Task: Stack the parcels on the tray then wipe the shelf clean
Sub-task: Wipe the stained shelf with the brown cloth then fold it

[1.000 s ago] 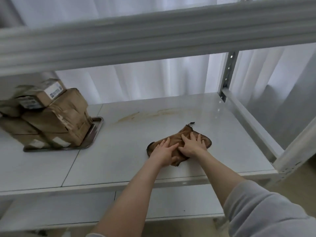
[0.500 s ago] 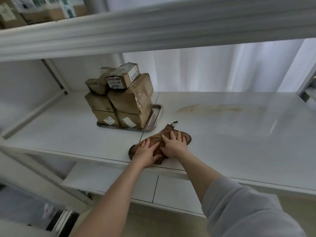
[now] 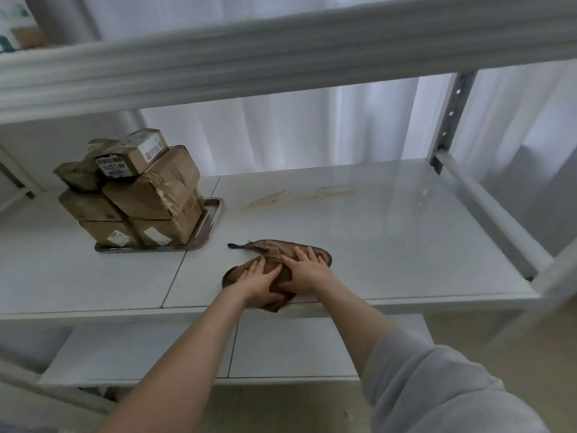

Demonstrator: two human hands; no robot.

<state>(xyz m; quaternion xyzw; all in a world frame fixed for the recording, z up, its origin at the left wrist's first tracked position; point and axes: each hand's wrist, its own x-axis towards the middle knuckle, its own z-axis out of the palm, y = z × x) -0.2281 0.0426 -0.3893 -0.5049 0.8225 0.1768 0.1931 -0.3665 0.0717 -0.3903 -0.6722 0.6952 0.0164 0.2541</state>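
Observation:
Several brown cardboard parcels stand stacked on a metal tray at the left of the white shelf. A brown cloth lies near the shelf's front edge, one corner hanging over it. My left hand and my right hand press flat on the cloth side by side, fingers spread. A brownish smear marks the shelf surface behind the cloth.
An upper shelf beam crosses overhead, with boxes on it at top left. A grey perforated upright stands at the back right. A lower shelf sits beneath. White curtains hang behind.
The view swung left and then back toward the right. Both hands stayed pressed on the cloth, which slid left along the shelf's front edge toward the tray and has spread wider.

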